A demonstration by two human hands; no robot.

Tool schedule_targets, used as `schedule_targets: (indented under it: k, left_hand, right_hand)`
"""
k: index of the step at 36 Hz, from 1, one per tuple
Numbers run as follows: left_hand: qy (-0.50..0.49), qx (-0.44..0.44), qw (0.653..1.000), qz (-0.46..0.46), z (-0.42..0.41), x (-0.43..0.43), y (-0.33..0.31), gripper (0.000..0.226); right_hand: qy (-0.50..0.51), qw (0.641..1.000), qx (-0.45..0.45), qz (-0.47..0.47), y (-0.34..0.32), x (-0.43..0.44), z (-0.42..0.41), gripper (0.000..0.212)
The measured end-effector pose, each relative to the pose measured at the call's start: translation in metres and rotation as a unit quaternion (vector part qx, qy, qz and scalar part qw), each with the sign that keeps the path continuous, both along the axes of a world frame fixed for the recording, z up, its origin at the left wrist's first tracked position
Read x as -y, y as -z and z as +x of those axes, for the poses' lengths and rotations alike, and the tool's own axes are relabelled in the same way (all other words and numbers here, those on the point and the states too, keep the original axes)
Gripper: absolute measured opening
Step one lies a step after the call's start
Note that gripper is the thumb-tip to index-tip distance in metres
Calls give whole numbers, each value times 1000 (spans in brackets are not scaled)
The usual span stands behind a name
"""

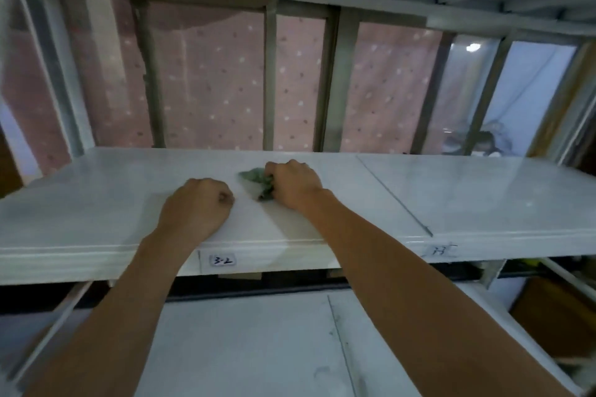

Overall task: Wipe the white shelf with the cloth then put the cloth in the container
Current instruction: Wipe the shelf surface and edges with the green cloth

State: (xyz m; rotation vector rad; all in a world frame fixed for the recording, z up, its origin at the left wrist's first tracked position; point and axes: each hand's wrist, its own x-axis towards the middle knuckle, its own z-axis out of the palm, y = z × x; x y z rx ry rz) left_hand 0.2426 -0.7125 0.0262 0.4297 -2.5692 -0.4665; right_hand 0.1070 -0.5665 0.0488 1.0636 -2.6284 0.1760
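Shelf [113, 203]: white, faintly marbled grey, with a white label [222, 260] marked in dark ink. Cloth [258, 180]: green. Curtain [206, 80] behind: dusty pink, pale and dark dots.

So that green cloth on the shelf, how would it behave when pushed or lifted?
The cloth looks bunched and crumpled under the right hand, so it is probably soft and floppy. It would likely slide easily on the glossy white shelf, and seems light.

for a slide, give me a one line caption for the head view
Right hand presses a green cloth on the white shelf; left hand rests fisted.
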Motion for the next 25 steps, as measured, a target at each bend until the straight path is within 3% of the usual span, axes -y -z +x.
schedule_targets:
  k: [11, 18, 25]
  left_hand:
    - [42, -24, 999, -9, -15, -52, 2, 15]
    - [40, -33, 997, -51, 0, -35, 3, 19]
    - [36, -53, 996, -54, 33, 15, 9, 40]
  right_hand:
    - [133, 990, -29, 21, 7, -138, -75, 28]
    - [164, 987, -2, -1, 0, -143, -117, 29]
    - [179, 984, -10, -6, 0, -126, -142, 20]
